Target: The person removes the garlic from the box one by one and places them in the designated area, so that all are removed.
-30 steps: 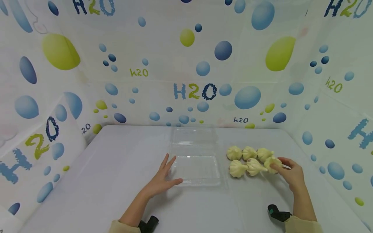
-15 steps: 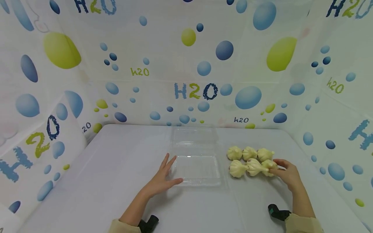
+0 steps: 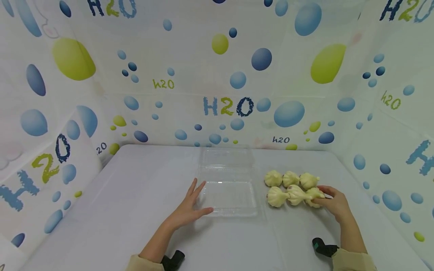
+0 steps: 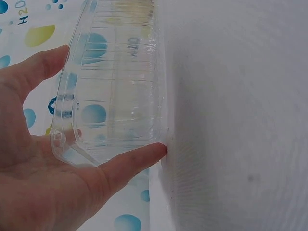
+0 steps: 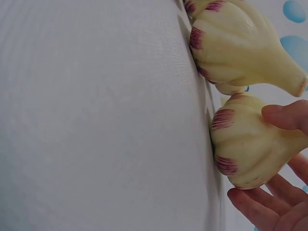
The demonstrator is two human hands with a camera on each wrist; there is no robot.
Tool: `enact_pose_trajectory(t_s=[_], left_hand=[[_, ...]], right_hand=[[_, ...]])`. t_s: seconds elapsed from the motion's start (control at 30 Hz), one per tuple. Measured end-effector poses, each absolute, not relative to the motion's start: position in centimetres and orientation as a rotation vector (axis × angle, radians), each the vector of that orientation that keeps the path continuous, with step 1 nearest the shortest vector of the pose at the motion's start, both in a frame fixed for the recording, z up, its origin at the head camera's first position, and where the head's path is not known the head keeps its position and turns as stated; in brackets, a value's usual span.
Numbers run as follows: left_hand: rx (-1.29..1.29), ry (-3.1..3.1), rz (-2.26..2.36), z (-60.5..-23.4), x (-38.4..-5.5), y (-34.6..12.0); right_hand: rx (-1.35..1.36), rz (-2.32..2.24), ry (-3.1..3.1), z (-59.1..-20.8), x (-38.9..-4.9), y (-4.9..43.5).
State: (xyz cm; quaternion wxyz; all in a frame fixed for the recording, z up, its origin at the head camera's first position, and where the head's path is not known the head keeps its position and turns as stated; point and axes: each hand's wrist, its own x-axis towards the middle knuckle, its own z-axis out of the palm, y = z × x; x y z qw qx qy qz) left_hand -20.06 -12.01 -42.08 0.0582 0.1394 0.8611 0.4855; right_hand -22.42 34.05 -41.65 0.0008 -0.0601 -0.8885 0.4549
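Note:
In the head view my right hand (image 3: 333, 201) holds a garlic bulb (image 3: 313, 197) at the front right end of a group. In the right wrist view, the thumb lies near that bulb's neck and the fingers curve along its side; the bulb (image 5: 245, 144) sits on the table, with another garlic bulb (image 5: 236, 43) beside it. My left hand (image 3: 184, 210) is spread at the left side of a clear plastic clamshell box (image 3: 230, 214), whose lid (image 3: 225, 158) lies folded back. In the left wrist view, straight fingers touch or nearly touch the box wall (image 4: 115, 86).
Several other garlic bulbs (image 3: 276, 196) stand in two rows right of the box on the white table (image 3: 135, 188). Patterned sheeting (image 3: 190, 49) encloses the back and sides. A black wrist camera (image 3: 174, 259) is worn on each wrist.
My right hand has shifted slightly left and lowered its garlic bulb against the neighbouring one in the front row. The bulb is turned now. The left hand stays in place.

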Motion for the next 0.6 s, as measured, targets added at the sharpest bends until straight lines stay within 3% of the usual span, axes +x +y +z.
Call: enact_pose_trajectory(t_s=[0.6], left_hand=[[0.410, 2.627, 1.477, -42.18, -20.27, -12.21]], right_hand=[[-0.147, 1.438, -2.796, -41.72, -22.44, 34.01]])
